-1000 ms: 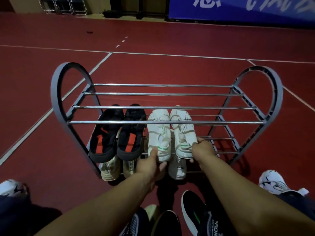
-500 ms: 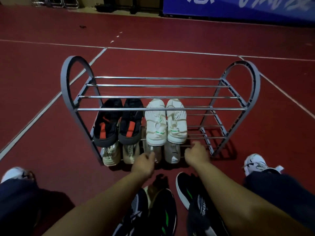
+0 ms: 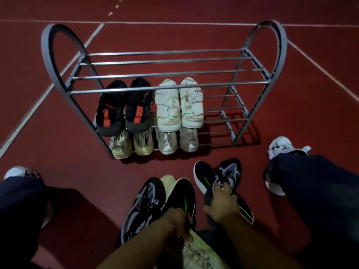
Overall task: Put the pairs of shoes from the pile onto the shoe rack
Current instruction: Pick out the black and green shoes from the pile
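1. Two pairs fill each lower tier of the shoe rack; its top tier is bare.
2. Near it, the right hand fingers pinch a black shoe from the pile; the left hand curls on another black shoe.
3. Next: lift both, set side by side.

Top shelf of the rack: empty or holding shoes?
Empty. The top shelf shows only bare bars; the black pair and white pair sit on the shelf below.

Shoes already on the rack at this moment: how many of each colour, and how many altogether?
Black with orange insole: 2
White with green mark: 2
Beige: 2
Grey and white: 2
Total on the shoe rack: 8, none on its top tier.
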Demonstrator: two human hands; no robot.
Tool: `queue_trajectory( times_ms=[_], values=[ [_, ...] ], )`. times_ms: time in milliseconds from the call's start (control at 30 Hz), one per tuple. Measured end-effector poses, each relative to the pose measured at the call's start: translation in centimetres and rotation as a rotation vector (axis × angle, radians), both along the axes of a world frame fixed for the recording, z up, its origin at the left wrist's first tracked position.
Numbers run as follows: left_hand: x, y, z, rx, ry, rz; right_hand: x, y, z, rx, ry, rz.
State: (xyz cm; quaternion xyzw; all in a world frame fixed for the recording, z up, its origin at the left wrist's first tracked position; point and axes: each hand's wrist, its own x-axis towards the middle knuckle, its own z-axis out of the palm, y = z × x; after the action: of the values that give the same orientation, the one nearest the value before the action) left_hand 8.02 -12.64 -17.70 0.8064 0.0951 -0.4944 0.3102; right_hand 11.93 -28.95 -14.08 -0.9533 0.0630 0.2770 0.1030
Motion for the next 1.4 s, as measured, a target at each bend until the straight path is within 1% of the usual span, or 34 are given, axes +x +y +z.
queue_trajectory(
  times_ms=[100, 167, 200, 233, 300, 333, 367, 400, 433, 467, 533, 567, 600, 633, 733, 800, 833, 900, 933, 967, 1033, 1067, 1100, 1133, 1167, 1200, 1233, 1267, 1333, 1400],
  values=[
    [-0.1, 0.4, -0.4, -0.04, -0.137, 0.132, -0.3, 0.5, 0.9, 0.016, -0.068, -0.004],
    [-0.2, 0.9, -0.2, -0.145, -0.2, 0.275, -0.8, 1.2, 1.2, 0.036, -0.138, -0.007],
    [-0.3, 1.2, 0.0, -0.194, -0.243, 0.382, -1.0, 1.7, 1.2, 0.043, -0.17, 0.0],
    [0.1, 1.7, -0.2, -0.188, -0.304, 0.481, -1.3, 2.2, 1.2, 0.046, -0.2, 0.019],
    [0.8, 2.8, 0.6, -0.099, -0.463, 0.617, -1.9, 2.8, 1.2, 0.039, -0.256, 0.081],
    [1.2, 3.4, 1.0, -0.089, -0.527, 0.684, -2.2, 3.0, 1.1, 0.036, -0.279, 0.114],
    [1.5, 4.0, 1.5, -0.14, -0.542, 0.794, -2.5, 3.1, 1.1, 0.044, -0.3, 0.144],
    [1.8, 4.6, 2.0, -0.234, -0.485, 0.928, -2.7, 3.3, 1.1, 0.062, -0.319, 0.178],
    [2.0, 5.1, 2.3, -0.323, -0.375, 1.021, -2.9, 3.7, 1.2, 0.092, -0.342, 0.216],
    [2.0, 5.5, 2.7, -0.42, -0.256, 1.062, -3.1, 4.1, 1.4, 0.139, -0.368, 0.264],
    [2.0, 5.7, 3.8, -0.566, -0.042, 1.054, -3.7, 5.5, 1.7, 0.261, -0.407, 0.394],
    [2.0, 5.8, 4.1, -0.629, -0.002, 1.048, -4.0, 6.2, 1.8, 0.315, -0.404, 0.473],
    [1.9, 6.0, 4.3, -0.652, 0.004, 1.032, -4.4, 6.7, 1.8, 0.364, -0.387, 0.543],
    [1.9, 6.3, 4.4, -0.631, -0.006, 1.012, -4.6, 7.1, 1.7, 0.406, -0.361, 0.588],
    [0.7, 8.5, 3.8, -0.433, 0.042, 0.989, -4.7, 7.0, 1.5, 0.456, -0.299, 0.637],
    [-0.5, 10.0, 3.0, -0.332, 0.055, 1.004, -4.2, 6.5, 1.2, 0.434, -0.299, 0.617],
    [-1.1, 10.6, 2.7, -0.289, 0.037, 1.007, -3.7, 6.2, 0.9, 0.407, -0.321, 0.567],
    [-1.7, 11.2, 2.8, -0.179, -0.077, 1.01, -2.5, 5.2, 0.3, 0.269, -0.38, 0.41],
    [-1.7, 11.5, 2.9, -0.103, -0.177, 1.009, -1.9, 4.4, -0.1, 0.172, -0.394, 0.315],
    [-1.4, 11.9, 2.8, 0.012, -0.299, 0.987, -1.2, 3.5, -0.4, 0.078, -0.389, 0.22],
    [-1.1, 12.5, 3.2, 0.402, -0.516, 0.824, 0.0, 1.3, -0.7, -0.053, -0.3, 0.034],
    [-1.2, 12.3, 3.8, 0.537, -0.623, 0.74, 0.5, 0.2, -1.0, -0.078, -0.211, -0.062],
    [-1.0, 11.8, 4.3, 0.551, -0.735, 0.696, 0.9, -0.8, -1.3, -0.079, -0.107, -0.148],
    [-0.8, 10.9, 4.7, 0.479, -0.845, 0.659, 1.0, -1.5, -1.8, -0.07, -0.011, -0.209],
    [-0.4, 9.7, 5.2, 0.398, -0.932, 0.595, 1.0, -1.9, -2.3, -0.072, 0.067, -0.227],
    [0.1, 8.0, 5.7, 0.339, -0.978, 0.509, 0.7, -1.9, -2.7, -0.09, 0.115, -0.208],
    [0.6, 6.5, 5.8, 0.29, -0.965, 0.419, 0.4, -1.9, -3.0, -0.126, 0.123, -0.173],
    [1.2, 4.8, 5.8, 0.257, -0.895, 0.346, 0.2, -1.7, -3.2, -0.17, 0.087, -0.132],
    [1.3, 2.3, 4.6, 0.28, -0.633, 0.227, 0.0, -1.4, -3.0, -0.242, -0.016, -0.057],
    [0.2, 1.5, 2.7, 0.327, -0.392, 0.185, 0.0, -1.4, -2.5, -0.25, -0.073, -0.023]
  ],
)
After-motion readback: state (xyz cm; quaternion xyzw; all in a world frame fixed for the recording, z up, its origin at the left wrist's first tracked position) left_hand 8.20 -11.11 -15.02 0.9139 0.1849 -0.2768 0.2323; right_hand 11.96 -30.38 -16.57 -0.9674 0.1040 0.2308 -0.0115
